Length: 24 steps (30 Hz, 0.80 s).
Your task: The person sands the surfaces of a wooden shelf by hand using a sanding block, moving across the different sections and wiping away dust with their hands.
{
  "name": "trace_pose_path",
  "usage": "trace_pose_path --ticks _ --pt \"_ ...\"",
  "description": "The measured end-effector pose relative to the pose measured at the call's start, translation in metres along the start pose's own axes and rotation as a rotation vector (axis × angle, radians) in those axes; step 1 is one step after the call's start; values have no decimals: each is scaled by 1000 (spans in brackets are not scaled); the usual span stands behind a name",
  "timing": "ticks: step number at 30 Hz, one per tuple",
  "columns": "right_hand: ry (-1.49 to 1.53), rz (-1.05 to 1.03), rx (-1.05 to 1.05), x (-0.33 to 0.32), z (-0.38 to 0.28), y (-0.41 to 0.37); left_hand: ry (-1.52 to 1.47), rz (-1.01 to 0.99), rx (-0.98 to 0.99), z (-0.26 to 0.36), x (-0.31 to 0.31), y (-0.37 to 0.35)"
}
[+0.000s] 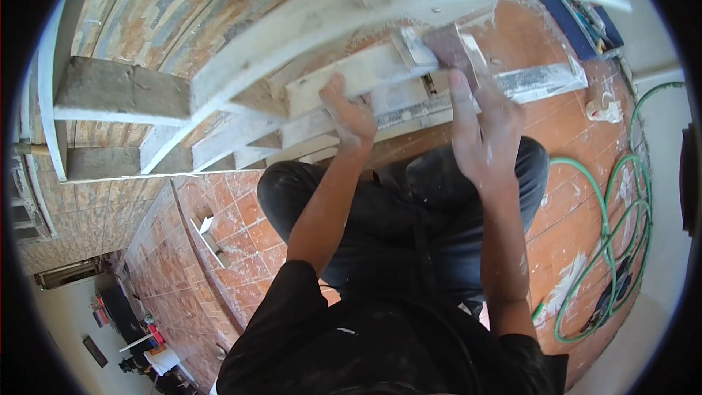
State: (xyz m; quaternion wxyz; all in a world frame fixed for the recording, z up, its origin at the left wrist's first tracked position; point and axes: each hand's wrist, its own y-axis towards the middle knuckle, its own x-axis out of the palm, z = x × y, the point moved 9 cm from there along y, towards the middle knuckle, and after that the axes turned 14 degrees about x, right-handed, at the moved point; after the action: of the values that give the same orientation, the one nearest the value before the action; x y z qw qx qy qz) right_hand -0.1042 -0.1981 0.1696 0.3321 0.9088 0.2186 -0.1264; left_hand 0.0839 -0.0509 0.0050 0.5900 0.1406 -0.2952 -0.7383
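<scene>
I am crouching high on the white-splashed wooden ladder (241, 66), looking down past my knees in dark trousers (439, 197). My left hand (352, 113) is clenching the pale, white-smeared wooden rung (365, 73) near the ladder's middle, fingers curled over its top edge and taking my weight. My right hand (482, 132) is grasping the flat grey plaster-crusted metal blade (450, 47), with the fingers stretched up along its back and pressing it against the ladder, just beside the right end of that rung. The handle is hidden under my palm, so I cannot tell how it is sitting in the grip.

Judging by the pressing, I am partway through working the blade over the ladder's crusted timber at that spot. The next stroke would call for a flat, steady blade angle and firm pressure from the fingers, while the left hand is bracing me against the push.

Far below the ladder the terracotta tiled floor (241, 227) is showing, and a coiled green rubber hose (604, 212) is lying on it, well right of the ladder's foot.
</scene>
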Motion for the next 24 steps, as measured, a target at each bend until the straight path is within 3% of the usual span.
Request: trace_pose_path --ticks 1,4,6,7,8,10,11,13,16,17,19,20,22,24 --pt "-10 -11 66 1 6 4 88 -8 87 5 2 4" --pt "-32 -42 161 2 13 -5 -321 214 -231 -23 -18 -14" --pt "-51 -46 84 6 8 4 -63 35 -81 -16 -9 -5" --pt "42 46 -10 -2 2 -1 21 -14 -23 2 1 7" --pt "46 42 -26 0 4 3 -375 69 -248 2 10 4" --pt "-43 -2 55 0 3 7 -748 138 -503 -8 17 -10" --pt "78 -177 212 13 9 18 -414 -22 -352 -21 7 -7" --pt "38 -148 198 12 7 10 -91 -173 -183 7 16 4" --pt "11 -6 42 3 -2 7 -315 180 -400 9 20 -1" --pt "23 -35 74 5 5 9 -115 149 -194 9 14 6" --pt "62 -216 283 18 18 14 102 75 -31 33 6 2" --pt "62 -201 287 18 21 14 -204 17 -154 26 12 9" --pt "30 -96 25 10 4 9 -504 -39 -283 39 32 13" --pt "28 -75 69 -12 10 -11 -322 149 -263 44 23 15"
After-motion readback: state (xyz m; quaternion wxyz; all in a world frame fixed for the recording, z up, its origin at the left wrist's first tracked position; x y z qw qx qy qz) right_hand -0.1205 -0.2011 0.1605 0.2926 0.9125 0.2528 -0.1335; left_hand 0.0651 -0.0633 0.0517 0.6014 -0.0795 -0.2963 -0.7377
